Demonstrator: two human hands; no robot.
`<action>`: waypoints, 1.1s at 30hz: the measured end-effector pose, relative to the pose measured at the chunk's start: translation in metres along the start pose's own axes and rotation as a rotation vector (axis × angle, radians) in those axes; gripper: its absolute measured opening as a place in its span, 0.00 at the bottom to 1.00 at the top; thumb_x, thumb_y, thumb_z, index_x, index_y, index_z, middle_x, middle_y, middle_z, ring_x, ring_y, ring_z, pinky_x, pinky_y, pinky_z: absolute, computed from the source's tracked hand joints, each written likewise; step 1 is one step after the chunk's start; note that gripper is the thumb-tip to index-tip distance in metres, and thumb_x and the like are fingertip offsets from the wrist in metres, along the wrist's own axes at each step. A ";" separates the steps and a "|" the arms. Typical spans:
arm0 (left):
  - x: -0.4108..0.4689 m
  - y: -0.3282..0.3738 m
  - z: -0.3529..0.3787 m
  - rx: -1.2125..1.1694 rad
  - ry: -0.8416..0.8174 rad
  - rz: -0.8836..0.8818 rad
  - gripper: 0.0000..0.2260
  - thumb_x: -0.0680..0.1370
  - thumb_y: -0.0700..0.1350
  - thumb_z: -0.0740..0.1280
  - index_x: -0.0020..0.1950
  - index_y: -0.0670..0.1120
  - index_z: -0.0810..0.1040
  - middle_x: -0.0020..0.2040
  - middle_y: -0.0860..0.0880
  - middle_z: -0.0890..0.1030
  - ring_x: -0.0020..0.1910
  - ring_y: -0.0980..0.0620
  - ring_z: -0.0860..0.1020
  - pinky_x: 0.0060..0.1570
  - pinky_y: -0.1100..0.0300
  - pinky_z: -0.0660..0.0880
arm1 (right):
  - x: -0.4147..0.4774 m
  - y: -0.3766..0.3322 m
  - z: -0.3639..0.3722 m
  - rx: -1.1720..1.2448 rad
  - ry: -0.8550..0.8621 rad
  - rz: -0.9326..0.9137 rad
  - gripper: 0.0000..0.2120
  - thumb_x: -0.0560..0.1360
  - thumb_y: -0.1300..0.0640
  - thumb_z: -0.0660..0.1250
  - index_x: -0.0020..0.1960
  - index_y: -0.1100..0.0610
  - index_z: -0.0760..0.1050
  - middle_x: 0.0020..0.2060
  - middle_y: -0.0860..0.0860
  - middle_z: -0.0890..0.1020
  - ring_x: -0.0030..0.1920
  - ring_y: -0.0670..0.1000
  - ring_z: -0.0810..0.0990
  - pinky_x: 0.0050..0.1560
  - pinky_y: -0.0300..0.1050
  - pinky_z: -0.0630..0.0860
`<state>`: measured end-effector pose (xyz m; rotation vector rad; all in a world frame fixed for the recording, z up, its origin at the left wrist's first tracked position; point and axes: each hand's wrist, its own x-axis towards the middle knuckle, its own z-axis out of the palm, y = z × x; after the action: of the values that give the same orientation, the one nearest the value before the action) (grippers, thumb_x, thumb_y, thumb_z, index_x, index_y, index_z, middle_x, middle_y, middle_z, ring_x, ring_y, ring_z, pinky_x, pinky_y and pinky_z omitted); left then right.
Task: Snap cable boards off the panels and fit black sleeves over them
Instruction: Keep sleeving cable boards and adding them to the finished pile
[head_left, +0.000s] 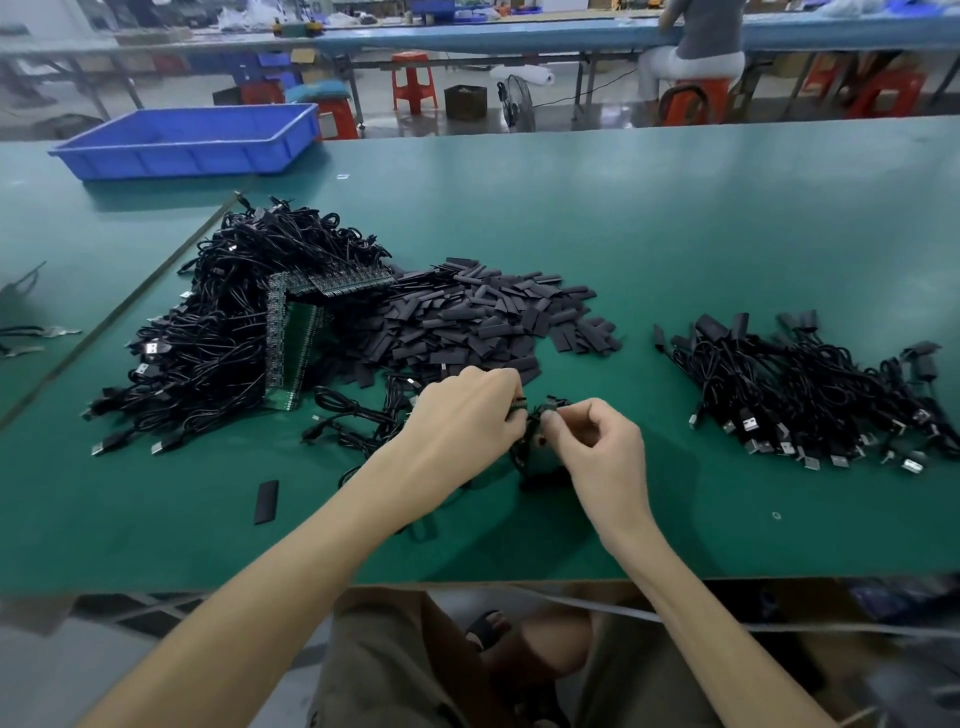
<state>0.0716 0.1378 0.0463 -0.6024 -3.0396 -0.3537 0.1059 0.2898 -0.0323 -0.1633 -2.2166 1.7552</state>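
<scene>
Panels (291, 338) of green boards stand on edge in a heap of black cables (208, 332) toward the table's (675, 234) left side, with a pile of sleeves (467, 317) just beside them at the middle. Near the front edge the two hands meet. The left hand (462, 421) has its fingers curled round a small panel piece (521, 402), of which only a green end shows. The right hand (597, 447) pinches a board (545, 415) between thumb and forefinger, close against that piece; most of it is hidden. Dark cable hangs below both hands. One loose sleeve (266, 502) lies near the front edge, left of the arms. Sleeved cables (805, 395) lie bunched toward the right edge. A blue bin (187, 140) sits at the far left corner.
</scene>
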 end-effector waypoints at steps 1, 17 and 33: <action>-0.003 -0.003 -0.001 -0.002 0.015 0.014 0.09 0.82 0.52 0.64 0.57 0.48 0.75 0.47 0.51 0.80 0.47 0.46 0.79 0.39 0.54 0.74 | 0.001 0.000 -0.001 0.054 0.027 0.025 0.05 0.78 0.55 0.73 0.44 0.54 0.80 0.37 0.49 0.85 0.39 0.48 0.83 0.41 0.44 0.79; -0.052 -0.068 0.008 0.293 0.246 -0.059 0.18 0.76 0.35 0.71 0.45 0.49 0.62 0.41 0.53 0.69 0.38 0.52 0.71 0.38 0.60 0.63 | 0.004 -0.001 -0.009 0.518 0.420 0.118 0.05 0.87 0.59 0.57 0.54 0.56 0.70 0.50 0.50 0.86 0.46 0.49 0.86 0.51 0.45 0.82; -0.072 -0.122 0.025 0.337 0.397 -0.155 0.12 0.77 0.34 0.69 0.45 0.45 0.67 0.42 0.46 0.69 0.40 0.45 0.70 0.45 0.49 0.70 | 0.003 -0.009 -0.006 0.607 0.295 0.072 0.05 0.87 0.61 0.55 0.55 0.58 0.68 0.45 0.58 0.87 0.47 0.59 0.87 0.41 0.43 0.82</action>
<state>0.0928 0.0063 -0.0088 -0.2401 -2.6755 0.0395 0.1060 0.2941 -0.0222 -0.3361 -1.4208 2.1888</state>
